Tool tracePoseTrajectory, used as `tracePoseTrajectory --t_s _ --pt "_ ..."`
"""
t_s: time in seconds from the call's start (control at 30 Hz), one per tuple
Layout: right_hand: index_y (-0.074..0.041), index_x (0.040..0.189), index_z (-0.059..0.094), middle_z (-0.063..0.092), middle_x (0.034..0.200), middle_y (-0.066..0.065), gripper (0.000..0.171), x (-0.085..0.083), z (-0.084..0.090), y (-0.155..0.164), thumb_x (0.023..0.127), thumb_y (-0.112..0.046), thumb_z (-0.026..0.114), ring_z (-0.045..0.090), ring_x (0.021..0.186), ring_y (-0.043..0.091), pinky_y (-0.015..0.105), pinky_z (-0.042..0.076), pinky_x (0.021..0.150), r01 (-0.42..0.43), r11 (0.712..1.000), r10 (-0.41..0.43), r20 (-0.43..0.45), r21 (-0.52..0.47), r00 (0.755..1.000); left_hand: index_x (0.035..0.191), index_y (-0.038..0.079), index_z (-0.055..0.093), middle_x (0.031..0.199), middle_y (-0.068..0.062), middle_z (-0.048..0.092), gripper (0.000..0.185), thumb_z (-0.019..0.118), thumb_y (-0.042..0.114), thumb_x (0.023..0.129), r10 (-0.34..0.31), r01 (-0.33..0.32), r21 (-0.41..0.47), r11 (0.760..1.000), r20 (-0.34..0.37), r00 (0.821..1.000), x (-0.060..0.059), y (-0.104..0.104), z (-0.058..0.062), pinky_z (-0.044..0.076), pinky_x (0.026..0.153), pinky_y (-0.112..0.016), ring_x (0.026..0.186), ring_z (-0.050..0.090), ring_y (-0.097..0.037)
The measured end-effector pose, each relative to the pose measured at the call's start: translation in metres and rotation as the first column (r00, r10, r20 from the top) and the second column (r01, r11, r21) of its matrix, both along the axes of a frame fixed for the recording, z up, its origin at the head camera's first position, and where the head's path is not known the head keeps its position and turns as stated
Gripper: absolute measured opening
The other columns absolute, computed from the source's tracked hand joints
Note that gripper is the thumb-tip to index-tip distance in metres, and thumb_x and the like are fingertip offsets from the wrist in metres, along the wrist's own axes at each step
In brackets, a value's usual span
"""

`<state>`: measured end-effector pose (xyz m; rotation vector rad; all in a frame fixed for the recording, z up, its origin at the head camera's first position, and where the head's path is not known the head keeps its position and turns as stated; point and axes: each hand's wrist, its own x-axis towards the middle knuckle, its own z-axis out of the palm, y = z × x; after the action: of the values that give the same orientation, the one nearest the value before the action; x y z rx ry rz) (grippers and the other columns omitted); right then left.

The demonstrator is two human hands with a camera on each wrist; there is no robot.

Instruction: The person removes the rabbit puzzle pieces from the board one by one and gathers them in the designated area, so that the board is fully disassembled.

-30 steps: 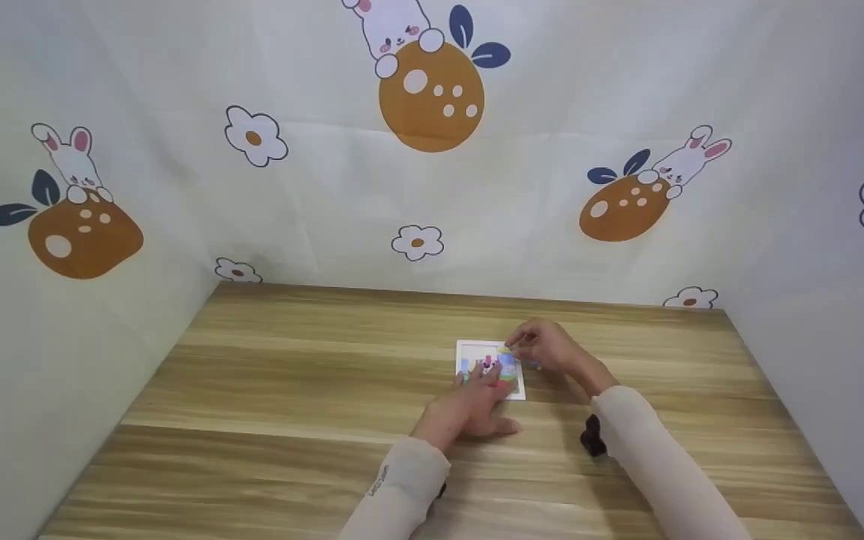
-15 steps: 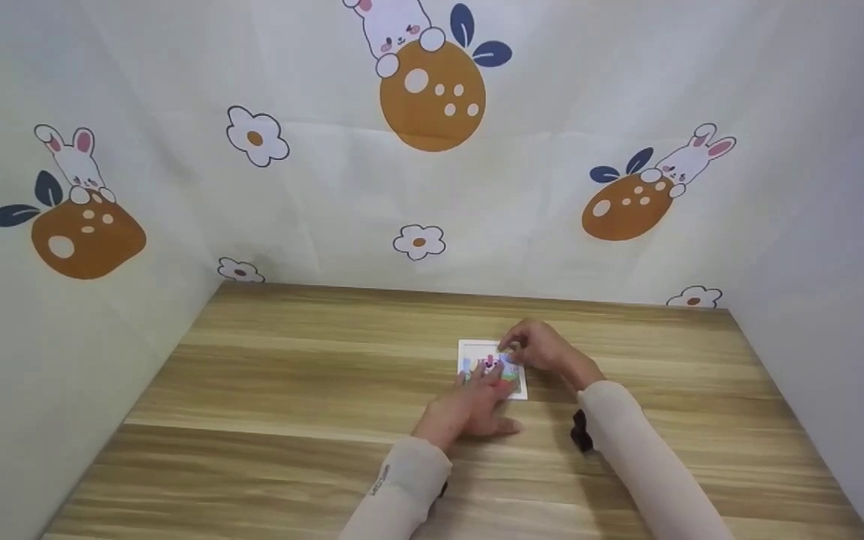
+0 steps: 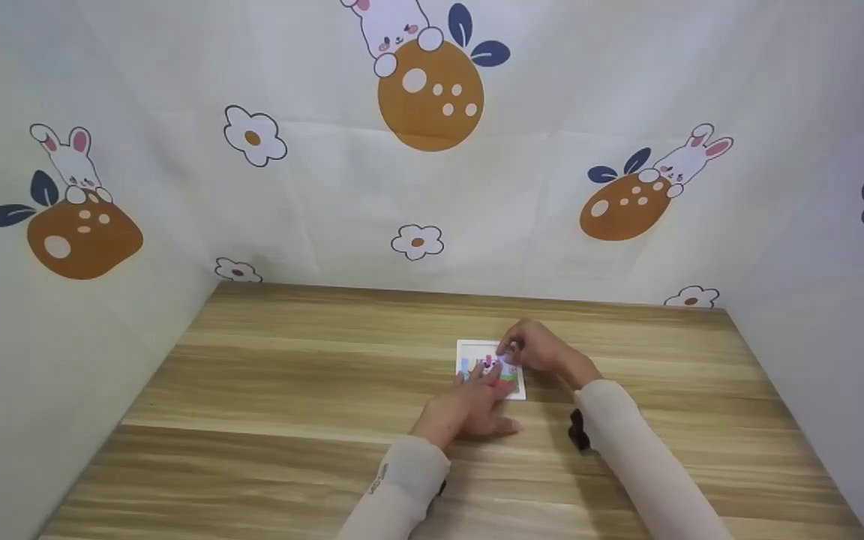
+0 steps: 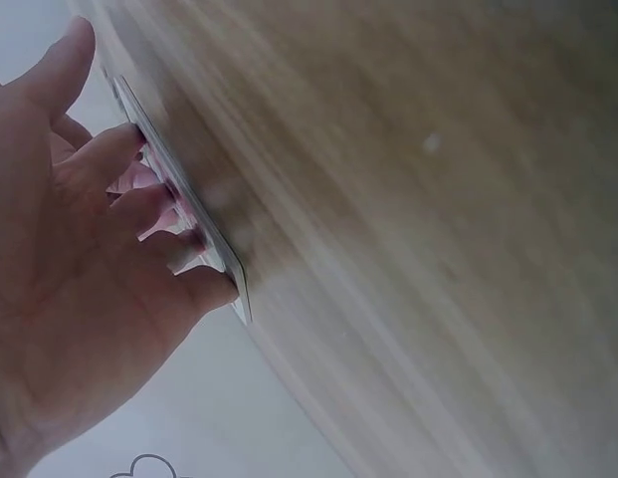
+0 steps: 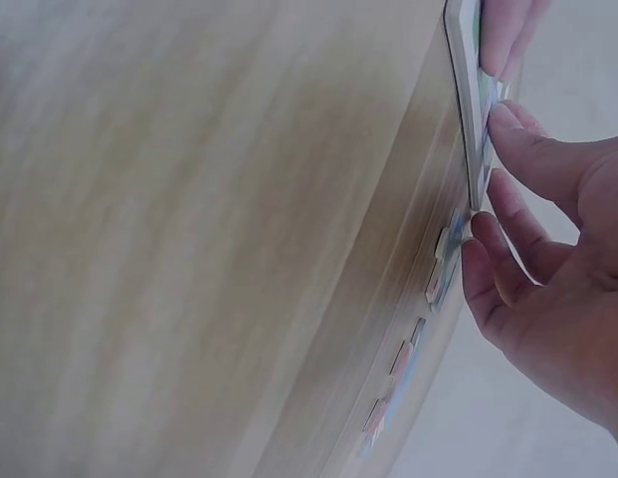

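The left hand (image 3: 469, 405) is lying just below the middle of the head view with its fingers straight and spread, the fingertips (image 4: 154, 189) pressing flat on the face of a small puzzle board (image 3: 489, 367). In the left wrist view the board (image 4: 179, 214) is showing edge-on at the left of the frame, thin and white-rimmed, lying flat on the wooden table (image 3: 312, 390).

The right hand (image 3: 541, 349) is sitting just right of the board's upper right corner in the head view, its fingers curled and gathered at the board's edge. In the right wrist view this hand (image 5: 557, 289) is filling the right side of the frame, fingertips touching the board's rim (image 5: 466, 90) near the top; whether they are pinching a piece is too blurred to tell. A few small loose puzzle pieces (image 5: 403, 363) are lying in a row on the table below the board in that view, just beside the hand.

Cream sleeves (image 3: 649, 465) are covering both forearms, running toward the bottom edge of the head view. A curtain printed with rabbits and flowers (image 3: 432, 90) is standing behind and beside the table.
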<state>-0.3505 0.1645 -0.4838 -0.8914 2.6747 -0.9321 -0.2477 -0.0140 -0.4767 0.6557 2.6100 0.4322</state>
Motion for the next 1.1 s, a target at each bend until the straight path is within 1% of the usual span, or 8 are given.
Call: tracePoseTrajectory --t_s 0.17,0.4,0.57,0.7,0.8,0.97,1.07,1.1 --pt "0.002 0.091 0.076 0.074 0.088 0.016 0.021 0.0002 -0.0015 -0.0004 0.08 0.014 0.063 0.057 0.075 0.016 0.025 0.047 0.068 -0.011 1.0 0.011 -0.002 0.011 1.0 0.159 0.028 0.029 0.17 -0.004 0.012 0.076 0.057 0.058 0.095 0.0 0.0 -0.014 1.0 0.006 1.0 -0.0006 0.0007 -0.001 0.009 0.129 -0.049 0.159 0.004 -0.028" --pt "0.003 0.09 0.076 0.073 0.085 0.017 0.024 0.0022 -0.0018 -0.0013 0.078 0.018 0.061 0.059 0.074 0.019 0.024 0.047 0.067 -0.013 1.0 0.012 -0.016 -0.006 1.0 0.159 0.027 0.029 0.17 -0.004 0.013 0.076 0.056 0.058 0.095 -0.004 0.004 -0.021 1.0 0.003 1.0 -0.0003 0.0018 -0.0014 0.009 0.129 -0.049 0.159 0.004 -0.028" --pt "0.002 0.09 0.074 0.07 0.086 0.017 0.024 0.0038 -0.0022 -0.0005 0.077 0.018 0.062 0.058 0.078 0.022 0.027 0.046 0.071 -0.011 1.0 0.01 -0.049 -0.021 0.999 0.159 0.028 0.029 0.17 -0.004 0.012 0.077 0.057 0.058 0.095 -0.004 0.004 -0.024 1.0 0.002 1.0 0.0009 0.0019 0.001 0.01 0.128 -0.051 0.159 0.004 -0.029" --pt "0.0 0.089 0.071 0.062 0.088 0.016 0.023 0.0056 -0.0024 0.0003 0.077 0.018 0.063 0.053 0.084 0.022 0.031 0.043 0.077 0.02 0.999 -0.021 -0.039 -0.026 0.999 0.159 0.028 0.029 0.171 -0.004 0.011 0.077 0.058 0.058 0.094 -0.005 0.005 -0.025 1.0 -0.003 1.0 0.0016 0.002 0.0022 0.01 0.128 -0.051 0.159 0.004 -0.03" --pt "-0.001 0.089 0.071 0.061 0.089 0.014 0.022 0.0062 -0.0028 0.0012 0.078 0.017 0.063 0.051 0.085 0.02 0.032 0.042 0.079 0.049 0.999 -0.05 -0.029 -0.024 0.998 0.159 0.027 0.029 0.171 -0.004 0.011 0.076 0.057 0.058 0.095 -0.004 0.004 -0.025 1.0 -0.003 1.0 0.0016 0.0019 0.0021 0.01 0.128 -0.05 0.159 0.005 -0.03" --pt "0.0 0.09 0.071 0.068 0.092 0.014 0.022 0.0075 -0.0033 0.0041 0.082 0.016 0.059 0.059 0.089 0.021 0.033 0.049 0.082 0.091 0.995 -0.093 -0.031 -0.049 0.995 0.159 0.027 0.03 0.17 -0.005 0.012 0.076 0.059 0.056 0.095 0.004 -0.004 -0.007 1.0 0.007 1.0 0.0003 0.002 0.0007 0.01 0.128 -0.051 0.159 0.005 -0.029" --pt "0.0 0.095 0.07 0.069 0.096 0.014 0.022 0.0087 -0.0005 0.0067 0.086 0.015 0.056 0.06 0.084 0.019 0.029 0.052 0.071 0.16 0.983 -0.156 0.055 -0.092 0.986 0.158 0.027 0.03 0.17 -0.005 0.012 0.076 0.06 0.055 0.094 0.012 -0.012 -0.002 1.0 0.013 1.0 -0.0003 0.0019 0.0004 0.01 0.129 -0.051 0.158 0.005 -0.03" --pt "0.0 0.096 0.069 0.069 0.097 0.014 0.02 0.0086 0.0006 0.008 0.087 0.013 0.057 0.06 0.084 0.018 0.028 0.051 0.07 0.18 0.978 -0.173 0.076 -0.105 0.982 0.158 0.028 0.031 0.17 -0.005 0.012 0.076 0.06 0.055 0.094 0.015 -0.015 -0.001 1.0 0.014 1.0 -0.0004 0.0018 0.0005 0.01 0.129 -0.051 0.158 0.005 -0.03"
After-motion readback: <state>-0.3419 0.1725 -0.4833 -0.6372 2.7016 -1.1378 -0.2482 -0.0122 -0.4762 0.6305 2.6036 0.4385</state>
